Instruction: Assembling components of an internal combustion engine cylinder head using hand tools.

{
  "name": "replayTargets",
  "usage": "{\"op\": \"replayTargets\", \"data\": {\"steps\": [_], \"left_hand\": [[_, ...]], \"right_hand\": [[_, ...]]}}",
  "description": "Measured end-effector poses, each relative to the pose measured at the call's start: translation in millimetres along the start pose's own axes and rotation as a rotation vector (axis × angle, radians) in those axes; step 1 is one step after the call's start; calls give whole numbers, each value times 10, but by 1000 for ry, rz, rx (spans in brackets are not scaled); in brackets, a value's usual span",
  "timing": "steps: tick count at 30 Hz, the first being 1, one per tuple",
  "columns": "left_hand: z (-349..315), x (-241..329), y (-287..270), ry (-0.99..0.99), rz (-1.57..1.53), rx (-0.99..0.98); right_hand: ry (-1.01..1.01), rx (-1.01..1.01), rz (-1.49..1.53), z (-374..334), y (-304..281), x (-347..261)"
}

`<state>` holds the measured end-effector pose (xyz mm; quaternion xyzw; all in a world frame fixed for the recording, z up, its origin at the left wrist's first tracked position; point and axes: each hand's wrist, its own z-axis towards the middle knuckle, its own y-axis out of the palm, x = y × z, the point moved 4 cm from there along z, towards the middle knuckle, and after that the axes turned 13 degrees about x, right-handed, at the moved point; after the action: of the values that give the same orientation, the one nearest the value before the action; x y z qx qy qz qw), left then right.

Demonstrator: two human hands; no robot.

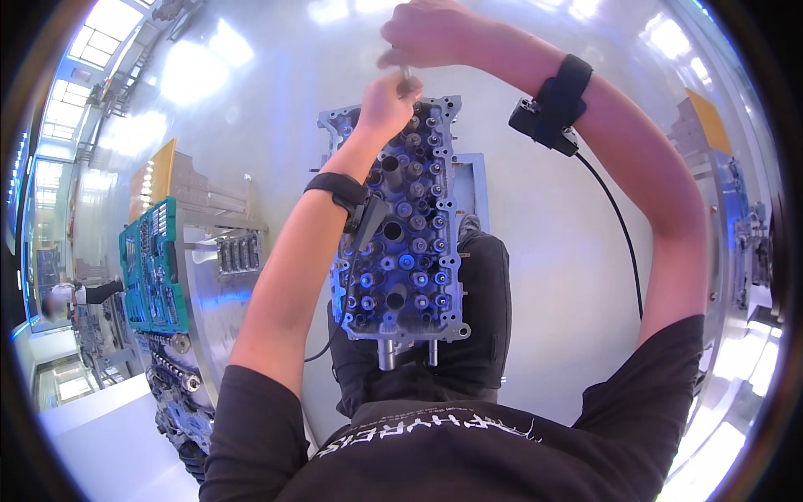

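Note:
A grey metal cylinder head with rows of bores and valve springs lies in front of me, its near end over my legs. At its far end my left hand is closed round a short metal tool shaft, which stands roughly upright. Just above and beyond it, my right hand is curled closed over the shaft's upper end. The fingers hide what it grips there, so the tool's top cannot be made out. Two bright metal cylinders stick out from the near end of the head.
On the left, a teal tool case stands open by a workbench, with metal engine parts nearby. A grey-blue frame lies right of the head. Cables hang from both wrist straps. Another person is at far left.

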<state>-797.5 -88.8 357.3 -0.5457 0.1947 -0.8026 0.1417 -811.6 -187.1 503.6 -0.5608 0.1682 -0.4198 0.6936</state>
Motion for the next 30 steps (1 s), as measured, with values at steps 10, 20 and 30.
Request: {"op": "replayTargets", "data": {"steps": [10, 20, 30], "left_hand": [[37, -4, -1, 5, -61, 30], [33, 49, 8, 57, 2, 41], [14, 169, -4, 91, 95, 49]], "right_hand": [[-155, -13, 36, -22, -55, 97], [-50, -85, -39, 2, -61, 53], [87, -122, -77, 25, 20, 138]]}}
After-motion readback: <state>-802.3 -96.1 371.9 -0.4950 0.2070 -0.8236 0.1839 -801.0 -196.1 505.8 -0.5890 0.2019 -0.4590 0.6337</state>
